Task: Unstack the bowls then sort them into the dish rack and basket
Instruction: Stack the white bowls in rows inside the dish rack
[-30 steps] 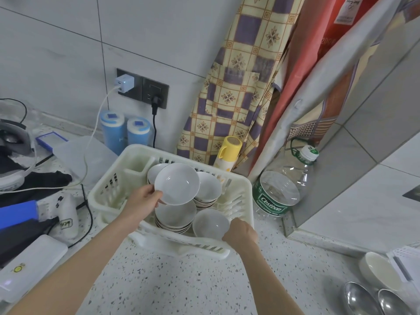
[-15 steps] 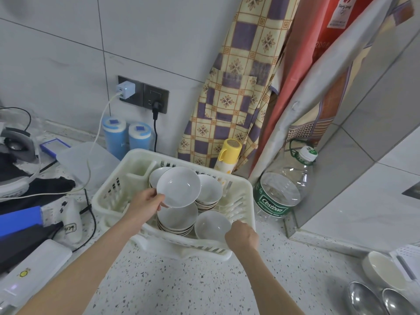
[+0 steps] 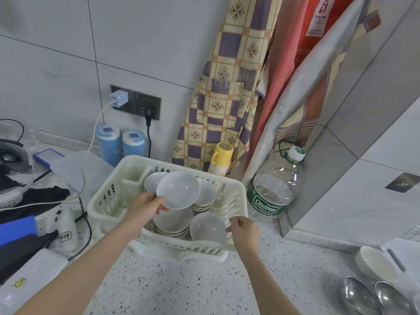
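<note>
Glossy ceramic bowls (image 3: 178,189) sit in a matt white plastic rack (image 3: 106,196) on speckled stone counter (image 3: 181,287).

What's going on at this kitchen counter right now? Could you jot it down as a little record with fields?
Setting: speckled counter against a tiled wall
Rack: white plastic dish rack holding bowls
Left hand: pinches the rim of a white bowl, lifted and tilted above the stacks
Right hand: fingertips touch the rim of a single bowl at the rack's near right
Stacks: one stack of bowls under the lifted bowl, more behind
Nearby: clear water bottle, yellow-capped bottle, two metal spoons
</note>
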The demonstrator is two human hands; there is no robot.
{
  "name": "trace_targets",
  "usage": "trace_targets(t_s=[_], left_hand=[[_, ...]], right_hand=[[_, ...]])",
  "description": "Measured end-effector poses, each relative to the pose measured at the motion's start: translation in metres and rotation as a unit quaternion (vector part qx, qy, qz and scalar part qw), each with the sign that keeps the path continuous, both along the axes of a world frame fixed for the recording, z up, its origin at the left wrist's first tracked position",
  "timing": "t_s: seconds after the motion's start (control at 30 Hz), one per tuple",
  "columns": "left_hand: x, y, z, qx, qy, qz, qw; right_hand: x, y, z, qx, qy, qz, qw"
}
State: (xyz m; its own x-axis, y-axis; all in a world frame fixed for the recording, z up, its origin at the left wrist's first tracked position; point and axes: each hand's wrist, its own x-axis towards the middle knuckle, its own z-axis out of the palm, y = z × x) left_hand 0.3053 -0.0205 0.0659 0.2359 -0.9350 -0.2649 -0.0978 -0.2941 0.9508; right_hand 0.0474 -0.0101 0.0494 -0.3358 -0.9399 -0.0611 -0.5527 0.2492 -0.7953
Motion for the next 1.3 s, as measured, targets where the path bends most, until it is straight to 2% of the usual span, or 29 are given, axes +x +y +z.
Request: trace_targets(t_s=[0.13,0.23,0.3,0.4,0.47,0.73,0.9,1.13,1.3], left_hand=[[-0.027,-0.002,0.006,0.001,-0.019,-0.037,0.999],[-0.053,-0.003,0.009,0.015,-0.066,-0.088,0.994],[-0.067,-0.002,0.007,0.017,-0.123,-0.116,0.985],[-0.082,-0.001,0.0,0.03,-0.096,-0.146,0.984],[-0.087,0.0,-0.006,0.032,-0.116,-0.144,0.982],[-0.095,0.005,-0.02,-0.01,-0.218,-0.171,0.961],[-0.095,0.013,-0.025,0.006,-0.257,-0.172,0.951],[-0.1,0.026,-0.031,0.019,-0.247,-0.192,0.95],[-0.101,0.034,-0.035,0.033,-0.218,-0.197,0.955]], right_hand=[[-0.011,0.001,0.01,0.016,-0.195,-0.018,0.98],[-0.017,-0.001,0.012,0.028,-0.254,0.001,0.967],[-0.018,-0.001,0.012,0.036,-0.235,0.026,0.971],[-0.016,0.0,0.012,0.043,-0.162,0.053,0.984],[-0.016,-0.001,0.01,0.049,-0.114,0.06,0.99],[-0.017,-0.006,0.006,0.086,-0.047,0.036,0.995],[-0.016,-0.011,0.005,0.107,-0.009,0.037,0.994],[-0.012,-0.014,0.008,0.154,0.051,0.067,0.985],[-0.001,-0.016,0.008,0.198,0.163,0.111,0.96]])
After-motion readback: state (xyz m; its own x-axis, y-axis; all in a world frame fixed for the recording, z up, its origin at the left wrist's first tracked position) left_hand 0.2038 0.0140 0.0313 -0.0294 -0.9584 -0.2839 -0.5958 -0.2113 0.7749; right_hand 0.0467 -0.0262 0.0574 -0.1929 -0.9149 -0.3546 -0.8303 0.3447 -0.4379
